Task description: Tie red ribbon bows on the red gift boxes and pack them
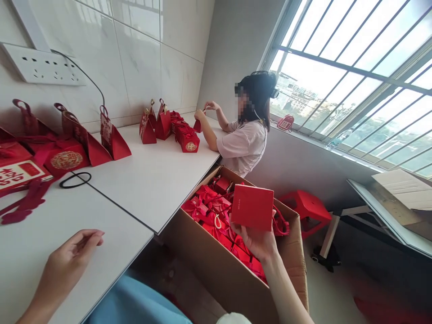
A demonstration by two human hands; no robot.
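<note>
My right hand (258,243) grips a small red gift box (252,207) from below, its plain face with faint small lettering turned toward me. It is held over a large cardboard carton (202,245) filled with red gift boxes (211,207) tied with ribbons. My left hand (69,261) rests over the white table's near part, fingers curled and thumb against the fingertips, with nothing seen in them. Beyond it, a black cord loop (74,180) lies on the table beside a dark red ribbon (29,204).
Red gift boxes with gold emblems (67,155) and triangular red boxes (116,140) stand along the tiled wall. Across the table (141,180), another person (245,144) handles a small red item. A red stool (307,211) stands behind the carton, below the barred window.
</note>
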